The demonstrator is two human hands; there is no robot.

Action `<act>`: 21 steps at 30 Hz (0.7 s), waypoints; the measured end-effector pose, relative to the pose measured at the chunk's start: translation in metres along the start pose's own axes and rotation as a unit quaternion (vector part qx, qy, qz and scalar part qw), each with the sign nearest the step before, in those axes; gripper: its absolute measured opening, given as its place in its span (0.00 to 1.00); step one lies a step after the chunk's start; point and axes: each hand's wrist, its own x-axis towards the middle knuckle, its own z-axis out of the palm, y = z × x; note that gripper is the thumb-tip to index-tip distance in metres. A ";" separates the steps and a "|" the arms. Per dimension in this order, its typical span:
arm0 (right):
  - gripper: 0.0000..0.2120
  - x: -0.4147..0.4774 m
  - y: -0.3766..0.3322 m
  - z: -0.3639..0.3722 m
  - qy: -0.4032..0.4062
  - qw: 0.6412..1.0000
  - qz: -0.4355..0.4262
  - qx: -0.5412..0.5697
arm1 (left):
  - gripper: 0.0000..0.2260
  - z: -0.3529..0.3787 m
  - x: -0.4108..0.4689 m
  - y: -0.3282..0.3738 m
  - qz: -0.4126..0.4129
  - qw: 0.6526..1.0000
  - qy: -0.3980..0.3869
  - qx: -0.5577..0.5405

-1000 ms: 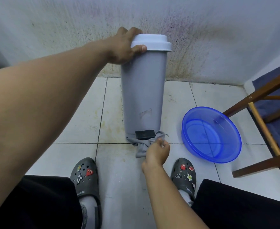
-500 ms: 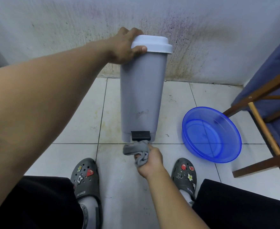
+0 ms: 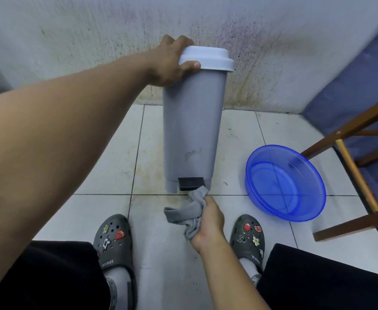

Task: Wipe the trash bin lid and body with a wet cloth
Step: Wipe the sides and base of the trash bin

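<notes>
A blue basin (image 3: 285, 182) is set on the tiled floor (image 3: 107, 153) beside a wooden frame (image 3: 353, 166); the wall (image 3: 94, 41) behind is stained.

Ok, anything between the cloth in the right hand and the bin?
Nothing visible: the cloth in the right hand meets the bin at its base, beside the black pedal; the blue basin sits aside.

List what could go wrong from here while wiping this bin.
1. Only the left hand, gripping the lid, steadies the tall trash bin; a hard wipe low down might tip it.
2. The cloth bunched in the right hand is right at the black pedal and could snag there.
3. The blue basin sits near the bin; a slip might upset it.
</notes>
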 end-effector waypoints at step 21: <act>0.08 -0.003 -0.142 0.105 0.145 0.734 -0.614 -0.252 | 0.35 0.009 -0.013 -0.010 0.012 0.998 -0.001 -0.058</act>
